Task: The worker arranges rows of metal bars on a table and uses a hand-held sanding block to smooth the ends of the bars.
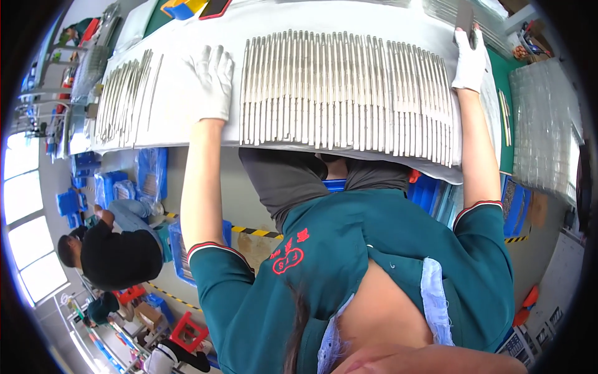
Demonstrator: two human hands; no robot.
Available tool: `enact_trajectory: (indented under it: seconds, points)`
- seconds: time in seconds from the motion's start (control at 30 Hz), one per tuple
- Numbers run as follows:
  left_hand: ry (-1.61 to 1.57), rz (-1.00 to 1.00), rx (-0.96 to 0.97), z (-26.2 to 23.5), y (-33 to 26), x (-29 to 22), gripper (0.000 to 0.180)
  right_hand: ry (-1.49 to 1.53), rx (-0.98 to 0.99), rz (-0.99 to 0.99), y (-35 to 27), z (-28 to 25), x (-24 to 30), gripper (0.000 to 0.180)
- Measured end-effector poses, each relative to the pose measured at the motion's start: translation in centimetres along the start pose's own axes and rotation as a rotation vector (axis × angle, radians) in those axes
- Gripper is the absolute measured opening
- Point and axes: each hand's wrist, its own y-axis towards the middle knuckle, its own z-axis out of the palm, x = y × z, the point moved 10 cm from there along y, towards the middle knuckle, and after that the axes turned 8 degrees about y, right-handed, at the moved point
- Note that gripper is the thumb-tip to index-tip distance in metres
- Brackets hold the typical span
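Observation:
My left hand (213,81), in a white glove, lies flat with fingers outstretched on the white cloth (180,118). Just right of it is a long row of slim stepped metal rods (317,90), laid side by side and pointing away from me. A smaller, looser group of metal rods (124,100) lies to its left. At the far right end of the row, my right hand (471,62) grips a dark, flat rectangular block (463,22). That hand wears a white glove too, with bare fingertips showing.
Clear plastic trays (543,118) are stacked right of the table. A few thin rods (504,118) lie on the green tabletop there. A red-edged dark device (215,9) and a yellow-blue bin (184,9) stand at the back. A co-worker (124,255) sits low at left near blue crates (112,187).

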Motion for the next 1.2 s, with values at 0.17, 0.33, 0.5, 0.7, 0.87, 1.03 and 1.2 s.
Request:
enact_trajectory:
  seconds: [0.17, 0.33, 0.5, 0.7, 0.87, 1.03, 1.2]
  points:
    - [1.838, 0.503, 0.089, 4.4, -2.6, -1.3, 0.05, -0.206, 0.067, -0.032, 1.1, -0.7, -1.3, 0.076]
    - [2.503, 0.684, 0.108, 4.3, -2.7, 0.7, 0.047, -0.404, 0.059, -0.134, 2.4, -2.2, -3.1, 0.079]
    - [1.278, 0.407, 0.218, 5.4, -2.1, -0.2, 0.056, -0.345, 0.054, -0.068, 2.5, -2.3, -4.8, 0.078]
    - [0.065, -0.005, -0.007, 5.2, -3.5, 0.9, 0.085, -0.639, 0.071, -0.184, 1.9, -2.3, -2.2, 0.075]
    - [0.199, 0.064, 0.007, 5.9, -4.0, 0.8, 0.081, -0.734, 0.163, -0.107, 1.6, -2.2, -3.1, 0.069]
    - [1.271, 0.343, 0.28, 9.0, -8.9, 0.3, 0.064, -0.893, 0.263, -0.137, 1.6, -1.6, -2.7, 0.074]
    - [1.855, 0.785, 0.493, 11.6, -16.2, 0.8, 0.079, -0.854, 0.256, -0.521, 0.0, 2.4, 4.5, 0.083]
